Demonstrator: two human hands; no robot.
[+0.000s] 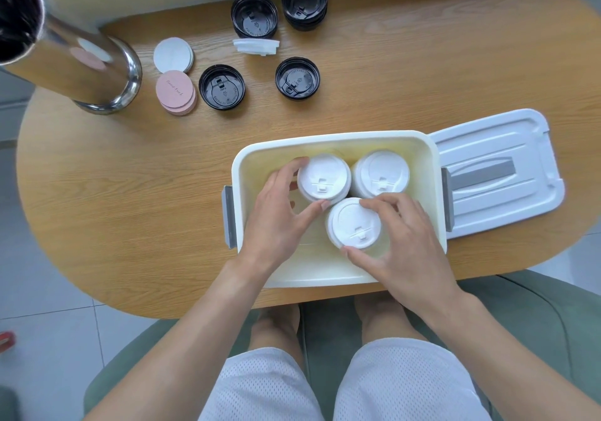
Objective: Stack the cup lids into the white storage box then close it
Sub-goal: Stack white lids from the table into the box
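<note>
The white storage box stands open at the table's near edge. Inside it are three stacks of white cup lids. My left hand grips the rear left stack with fingers curled round its side. My right hand holds the front stack between thumb and fingers. The rear right stack stands untouched. The box's white lid lies flat to the right of the box. Several black cup lids, such as one, and one white lid lie farther back on the table.
A shiny metal cylinder stands at the back left. White round coasters and pink ones lie beside it. The wooden table is oval, with a green seat below.
</note>
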